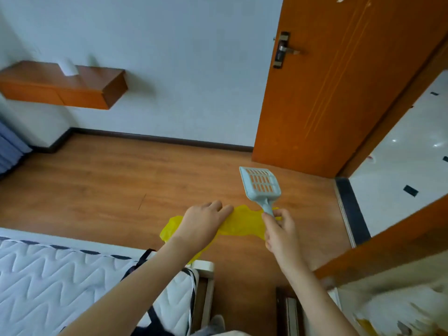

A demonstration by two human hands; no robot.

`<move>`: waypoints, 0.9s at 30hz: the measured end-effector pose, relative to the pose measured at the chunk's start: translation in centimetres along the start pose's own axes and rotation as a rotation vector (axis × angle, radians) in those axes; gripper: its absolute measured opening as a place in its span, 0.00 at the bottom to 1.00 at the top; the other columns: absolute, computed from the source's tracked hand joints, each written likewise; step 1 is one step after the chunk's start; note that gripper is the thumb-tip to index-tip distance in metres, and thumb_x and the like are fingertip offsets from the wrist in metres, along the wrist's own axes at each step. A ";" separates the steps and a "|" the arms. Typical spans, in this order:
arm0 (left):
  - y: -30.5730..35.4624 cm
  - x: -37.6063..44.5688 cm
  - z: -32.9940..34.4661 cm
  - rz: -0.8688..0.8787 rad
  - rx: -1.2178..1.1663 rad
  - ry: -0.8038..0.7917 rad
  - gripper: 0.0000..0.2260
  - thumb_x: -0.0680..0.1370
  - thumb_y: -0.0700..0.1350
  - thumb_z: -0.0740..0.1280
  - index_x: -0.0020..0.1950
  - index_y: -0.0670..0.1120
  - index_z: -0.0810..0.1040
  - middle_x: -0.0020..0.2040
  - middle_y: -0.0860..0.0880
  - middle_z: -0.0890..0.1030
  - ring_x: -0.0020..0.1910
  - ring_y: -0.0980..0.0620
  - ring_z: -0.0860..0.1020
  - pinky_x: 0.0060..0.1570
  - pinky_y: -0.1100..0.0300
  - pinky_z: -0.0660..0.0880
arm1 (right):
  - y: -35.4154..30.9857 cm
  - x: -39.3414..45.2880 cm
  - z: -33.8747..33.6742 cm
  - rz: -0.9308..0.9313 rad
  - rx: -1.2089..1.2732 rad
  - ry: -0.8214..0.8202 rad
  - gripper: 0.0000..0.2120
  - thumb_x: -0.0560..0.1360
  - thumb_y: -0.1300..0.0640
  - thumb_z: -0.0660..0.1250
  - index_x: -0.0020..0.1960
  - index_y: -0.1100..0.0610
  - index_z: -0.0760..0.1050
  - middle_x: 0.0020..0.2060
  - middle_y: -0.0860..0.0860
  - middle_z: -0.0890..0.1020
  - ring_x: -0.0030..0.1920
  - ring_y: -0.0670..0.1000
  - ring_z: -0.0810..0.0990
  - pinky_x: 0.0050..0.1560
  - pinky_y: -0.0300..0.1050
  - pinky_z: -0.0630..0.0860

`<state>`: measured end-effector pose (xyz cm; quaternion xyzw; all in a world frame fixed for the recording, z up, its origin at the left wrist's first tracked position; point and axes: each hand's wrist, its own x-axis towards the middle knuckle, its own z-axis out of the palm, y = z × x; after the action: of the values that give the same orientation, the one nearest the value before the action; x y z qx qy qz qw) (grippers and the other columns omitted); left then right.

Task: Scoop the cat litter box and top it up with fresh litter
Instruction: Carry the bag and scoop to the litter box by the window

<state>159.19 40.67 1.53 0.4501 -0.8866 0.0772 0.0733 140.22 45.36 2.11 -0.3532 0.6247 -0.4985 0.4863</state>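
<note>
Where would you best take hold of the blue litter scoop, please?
By its narrow handle, from below and behind, as the right hand holds the litter scoop now: the handle points toward the person, and the slotted head stays free in front.

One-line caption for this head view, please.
Right hand holds a pale blue slotted litter scoop upright while both hands stretch a yellow plastic bag above the wooden floor.

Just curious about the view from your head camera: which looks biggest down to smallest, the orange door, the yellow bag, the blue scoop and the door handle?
1. orange door
2. yellow bag
3. blue scoop
4. door handle
</note>
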 end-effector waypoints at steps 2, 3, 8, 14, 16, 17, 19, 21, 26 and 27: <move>-2.9 0.1 0.5 -0.029 -0.005 0.051 0.21 0.61 0.34 0.66 0.51 0.48 0.68 0.34 0.48 0.74 0.26 0.46 0.73 0.19 0.61 0.59 | -0.5 2.0 2.2 0.002 -0.015 -0.036 0.05 0.79 0.60 0.63 0.47 0.61 0.68 0.20 0.47 0.64 0.19 0.46 0.61 0.20 0.37 0.57; -4.1 0.2 0.7 -0.050 -0.018 0.075 0.17 0.64 0.36 0.60 0.51 0.48 0.68 0.35 0.47 0.74 0.28 0.45 0.73 0.20 0.60 0.61 | -0.8 2.8 3.2 0.009 -0.017 -0.048 0.05 0.79 0.60 0.63 0.47 0.61 0.68 0.20 0.47 0.64 0.19 0.46 0.61 0.20 0.36 0.57; -8.7 1.2 2.2 -0.107 -0.029 0.147 0.15 0.67 0.35 0.65 0.51 0.46 0.69 0.41 0.46 0.76 0.34 0.44 0.74 0.27 0.54 0.69 | -2.3 7.3 7.5 0.050 -0.026 -0.126 0.05 0.79 0.60 0.63 0.47 0.61 0.68 0.20 0.47 0.63 0.19 0.46 0.60 0.21 0.36 0.56; -12.4 4.6 4.4 -0.167 0.023 0.196 0.16 0.68 0.34 0.67 0.53 0.47 0.71 0.44 0.46 0.77 0.36 0.45 0.74 0.31 0.54 0.71 | -3.3 14.9 10.6 0.050 -0.089 -0.273 0.06 0.79 0.59 0.63 0.48 0.61 0.68 0.22 0.49 0.64 0.19 0.46 0.60 0.20 0.36 0.57; -13.6 6.3 5.3 -0.198 0.037 0.183 0.14 0.70 0.35 0.62 0.53 0.46 0.71 0.45 0.46 0.77 0.36 0.46 0.73 0.32 0.54 0.72 | -3.8 18.2 11.4 0.046 -0.119 -0.314 0.06 0.79 0.58 0.63 0.48 0.61 0.69 0.23 0.49 0.64 0.19 0.46 0.60 0.20 0.36 0.57; -14.2 7.3 5.7 -0.219 0.047 0.171 0.13 0.71 0.35 0.60 0.54 0.47 0.70 0.45 0.46 0.77 0.36 0.46 0.74 0.32 0.53 0.73 | -4.0 20.1 11.9 0.035 -0.130 -0.338 0.07 0.79 0.58 0.64 0.48 0.61 0.69 0.23 0.49 0.64 0.19 0.46 0.60 0.20 0.36 0.57; -15.4 9.6 6.3 -0.282 0.078 0.151 0.13 0.72 0.37 0.60 0.55 0.47 0.70 0.46 0.47 0.78 0.37 0.46 0.75 0.33 0.54 0.74 | -4.7 24.0 12.7 0.001 -0.161 -0.399 0.08 0.78 0.57 0.64 0.49 0.62 0.69 0.23 0.49 0.65 0.20 0.47 0.61 0.21 0.37 0.58; -16.7 12.1 6.4 -0.367 0.076 0.143 0.16 0.69 0.36 0.68 0.54 0.47 0.70 0.45 0.47 0.78 0.37 0.47 0.76 0.32 0.55 0.73 | -5.9 27.6 13.4 -0.017 -0.190 -0.458 0.08 0.78 0.57 0.64 0.50 0.62 0.70 0.24 0.49 0.66 0.21 0.47 0.63 0.21 0.38 0.59; -19.6 17.4 5.6 -0.621 0.099 0.149 0.22 0.64 0.35 0.75 0.53 0.47 0.72 0.43 0.48 0.78 0.36 0.46 0.77 0.29 0.56 0.72 | -10.4 35.7 15.7 -0.058 -0.263 -0.564 0.08 0.77 0.56 0.65 0.51 0.60 0.71 0.31 0.52 0.71 0.28 0.47 0.68 0.25 0.41 0.65; -20.1 18.1 5.2 -0.668 0.120 0.155 0.22 0.63 0.34 0.75 0.52 0.47 0.72 0.42 0.47 0.78 0.35 0.46 0.77 0.28 0.56 0.71 | -11.1 37.1 16.3 -0.068 -0.275 -0.598 0.08 0.77 0.55 0.65 0.50 0.60 0.71 0.31 0.50 0.71 0.29 0.47 0.68 0.26 0.41 0.65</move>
<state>164.59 13.66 1.45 0.7118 -0.6759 0.1349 0.1352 145.13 3.66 2.83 -0.5670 0.5035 -0.2997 0.5790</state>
